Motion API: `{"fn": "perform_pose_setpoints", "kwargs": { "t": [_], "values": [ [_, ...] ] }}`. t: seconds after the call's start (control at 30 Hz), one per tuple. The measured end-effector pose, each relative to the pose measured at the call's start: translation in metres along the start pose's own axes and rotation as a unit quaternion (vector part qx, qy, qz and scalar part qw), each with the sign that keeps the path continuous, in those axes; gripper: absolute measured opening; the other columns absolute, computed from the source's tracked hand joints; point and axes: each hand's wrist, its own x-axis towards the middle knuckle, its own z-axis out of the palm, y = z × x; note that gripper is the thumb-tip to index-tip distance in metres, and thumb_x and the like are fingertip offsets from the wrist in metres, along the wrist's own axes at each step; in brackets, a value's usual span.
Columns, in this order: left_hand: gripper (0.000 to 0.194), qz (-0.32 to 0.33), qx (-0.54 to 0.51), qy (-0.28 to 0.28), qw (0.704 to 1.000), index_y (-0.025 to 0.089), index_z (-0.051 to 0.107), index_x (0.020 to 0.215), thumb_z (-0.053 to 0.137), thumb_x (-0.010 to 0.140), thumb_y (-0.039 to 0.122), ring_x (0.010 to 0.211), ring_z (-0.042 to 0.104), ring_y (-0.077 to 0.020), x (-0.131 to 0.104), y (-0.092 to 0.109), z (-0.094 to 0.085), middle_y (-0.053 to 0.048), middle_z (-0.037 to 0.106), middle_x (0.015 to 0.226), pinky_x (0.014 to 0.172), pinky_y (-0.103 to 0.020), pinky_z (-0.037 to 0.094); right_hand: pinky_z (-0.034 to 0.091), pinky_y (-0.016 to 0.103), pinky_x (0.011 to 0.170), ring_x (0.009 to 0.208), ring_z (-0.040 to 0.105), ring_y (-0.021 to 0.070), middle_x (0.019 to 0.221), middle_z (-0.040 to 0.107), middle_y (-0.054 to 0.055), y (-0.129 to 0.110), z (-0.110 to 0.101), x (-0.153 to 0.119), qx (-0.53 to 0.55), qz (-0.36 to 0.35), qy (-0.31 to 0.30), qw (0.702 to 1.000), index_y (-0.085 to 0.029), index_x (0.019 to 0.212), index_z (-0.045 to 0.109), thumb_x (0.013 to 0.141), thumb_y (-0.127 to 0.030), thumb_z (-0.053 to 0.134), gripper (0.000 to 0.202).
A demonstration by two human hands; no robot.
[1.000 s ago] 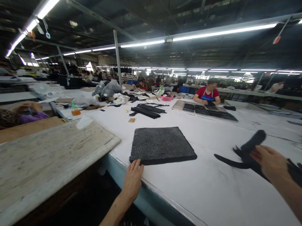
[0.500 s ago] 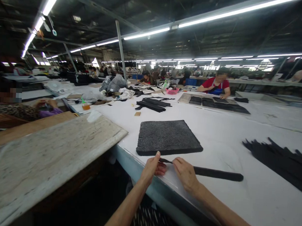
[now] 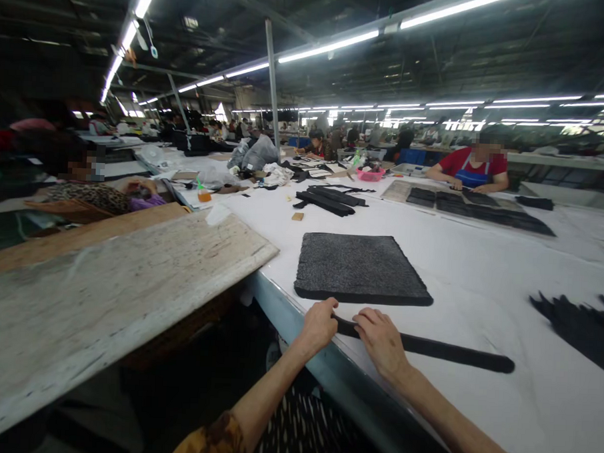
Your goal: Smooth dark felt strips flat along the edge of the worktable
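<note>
A long black fabric strip (image 3: 456, 352) lies on the white table near its front edge, its rounded far end pointing right. My left hand (image 3: 320, 324) is closed on the strip's left end, right at the table edge. A short way to the right, my right hand (image 3: 381, 340) grips the same strip with fingers bent over it; the fingertips' underside is hidden. Just beyond both hands sits a neat, roughly square stack of dark grey, rough-textured pieces (image 3: 360, 266) with a black front edge.
A stained pale board (image 3: 129, 292) juts in from the left. Black strips (image 3: 578, 325) lie at the right, and more dark strips (image 3: 330, 200) lie behind the stack near a small tan block (image 3: 297, 216). Across the table a co-worker in red (image 3: 477, 169) handles dark pieces; another person (image 3: 98, 194) sits left.
My left hand has turned and its fingers have closed over the strip's end. The strip's left part now lies lower and straighter. My view has swung a little to the left.
</note>
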Motion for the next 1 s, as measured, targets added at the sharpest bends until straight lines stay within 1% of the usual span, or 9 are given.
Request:
{"fn": "perform_pose_setpoints", "kwargs": {
  "t": [0.1,0.23,0.33,0.43,0.53,0.67,0.8,0.93,1.0],
  "values": [
    [0.046,0.015,0.038,-0.007,0.999,0.016,0.063,0.101,0.046,0.062,-0.001,0.089,0.059,-0.0218,0.000,0.000,-0.002,-0.005,0.067,0.085,0.077,-0.029,0.042,0.041,0.031,0.073,0.088,0.056,0.0195,0.097,0.061,0.005,0.001,0.004,0.009,0.027,0.038,-0.044,0.998,-0.022,0.100,0.059,0.085,-0.010,0.049,0.021],
    [0.045,0.022,0.062,-0.003,0.998,0.016,0.065,0.099,0.044,0.063,-0.002,0.085,0.061,-0.0188,-0.004,-0.012,-0.004,-0.004,0.068,0.084,0.076,-0.026,0.043,0.041,0.030,0.072,0.085,0.056,0.0190,0.087,0.060,0.003,-0.002,0.009,0.016,0.033,0.025,-0.100,0.994,-0.022,0.090,0.062,0.082,-0.008,0.051,0.020],
    [0.041,0.030,0.079,0.004,0.996,0.018,0.067,0.095,0.043,0.067,0.000,0.088,0.060,-0.0181,-0.010,-0.018,-0.005,-0.005,0.069,0.089,0.080,-0.026,0.043,0.040,0.029,0.072,0.083,0.055,0.0183,0.083,0.059,0.002,-0.006,0.009,0.019,0.036,0.020,-0.105,0.994,-0.022,0.085,0.063,0.083,-0.008,0.051,0.019],
    [0.035,0.041,0.099,0.010,0.994,0.018,0.069,0.092,0.042,0.074,0.003,0.094,0.058,-0.0206,-0.014,-0.018,-0.008,-0.007,0.068,0.094,0.083,-0.030,0.042,0.040,0.029,0.072,0.082,0.054,0.0178,0.082,0.058,0.001,-0.007,0.006,0.022,0.041,0.017,-0.103,0.994,-0.022,0.083,0.063,0.084,-0.008,0.051,0.017],
    [0.033,0.062,0.136,0.006,0.989,0.018,0.069,0.090,0.039,0.081,0.006,0.095,0.056,-0.0224,-0.016,-0.018,-0.011,-0.008,0.066,0.094,0.080,-0.032,0.042,0.039,0.029,0.072,0.082,0.053,0.0177,0.083,0.058,0.001,-0.006,0.005,0.023,0.045,-0.004,-0.093,0.995,-0.021,0.080,0.062,0.084,-0.008,0.052,0.017],
    [0.030,0.130,0.234,-0.011,0.964,0.017,0.068,0.084,0.039,0.087,0.009,0.091,0.054,-0.0221,-0.016,-0.023,-0.012,-0.008,0.063,0.090,0.075,-0.032,0.042,0.039,0.030,0.070,0.077,0.051,0.0183,0.080,0.058,0.002,-0.004,0.010,0.018,0.021,-0.059,-0.053,0.997,-0.019,0.079,0.061,0.086,-0.007,0.050,0.018],
    [0.024,0.219,0.274,-0.002,0.936,0.016,0.063,0.081,0.041,0.088,0.009,0.087,0.050,-0.0207,-0.017,-0.038,-0.009,-0.006,0.059,0.087,0.078,-0.032,0.042,0.039,0.032,0.071,0.078,0.050,0.0196,0.083,0.057,0.005,-0.002,0.014,0.011,0.001,-0.123,-0.018,0.992,-0.017,0.086,0.061,0.087,-0.006,0.046,0.019],
    [0.008,0.297,0.303,-0.008,0.905,0.015,0.056,0.084,0.049,0.084,0.011,0.089,0.047,-0.0223,-0.019,-0.050,-0.007,-0.006,0.056,0.089,0.080,-0.035,0.042,0.039,0.032,0.069,0.076,0.048,0.0197,0.083,0.056,0.005,0.001,0.011,0.009,-0.008,-0.175,-0.025,0.984,-0.016,0.089,0.061,0.089,-0.008,0.045,0.018],
    [0.009,0.319,0.327,-0.027,0.889,0.014,0.055,0.088,0.053,0.081,0.010,0.090,0.046,-0.0233,-0.020,-0.052,-0.009,-0.007,0.055,0.092,0.081,-0.036,0.041,0.039,0.032,0.068,0.075,0.047,0.0195,0.081,0.055,0.005,0.002,0.009,0.010,-0.016,-0.192,-0.035,0.981,-0.015,0.090,0.061,0.089,-0.008,0.045,0.018]
  ]
}}
